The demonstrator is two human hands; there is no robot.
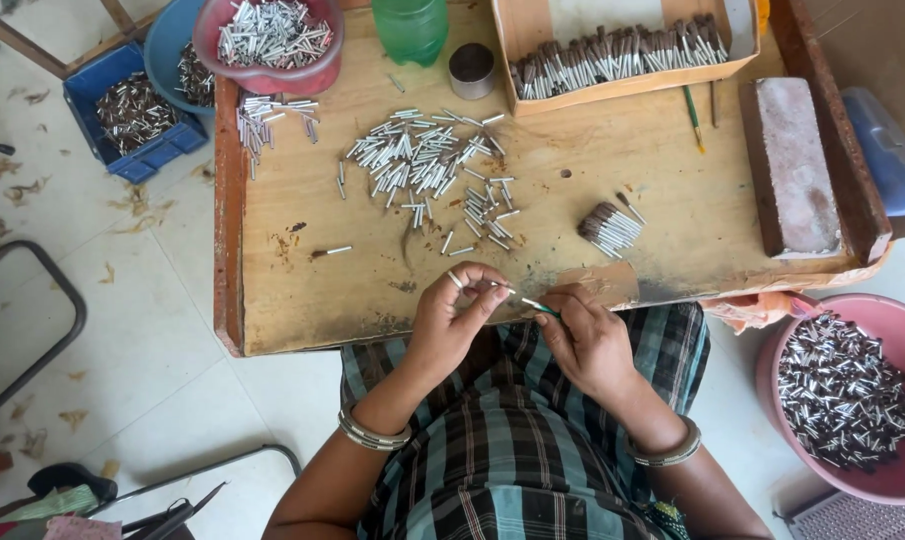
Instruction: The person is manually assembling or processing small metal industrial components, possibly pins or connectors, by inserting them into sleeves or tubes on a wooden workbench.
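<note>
At the near edge of the worn wooden work board [302, 290], the person's left hand [452, 320] is curled, with its thumb and forefinger pressed together on one small silver metal tube [499, 287] held just above the board's edge. The right hand [587, 335] is closed in a pen-like grip around a thin green-handled brush [538, 307], whose tip meets the end of that tube; neither hand is spread. Judging from how things lie, the work looks partly done. A small bundle of dark-tipped silver tubes [609, 227] sits to the right of the board's middle, and an open cardboard box [627, 85] at the far edge holds a long row of similar dark-ended pieces, which seem to be finished ones. Much looks left to do: a loose scatter of plain silver tubes [422, 165] covers the middle of the board, a smaller heap [267, 115] lies near the far left corner, and a pink plastic bowl [269, 40] past that corner is piled with more. A single tube with a dark end [330, 251] lies alone toward the left. A round dark metal tin [470, 70] stands at the far edge beside a green plastic bottle [410, 28], and a pale rectangular stone block [794, 165] rests along the right edge. Off the board, a large pink tub of tubes [847, 395] stands on the floor at the person's right.
</note>
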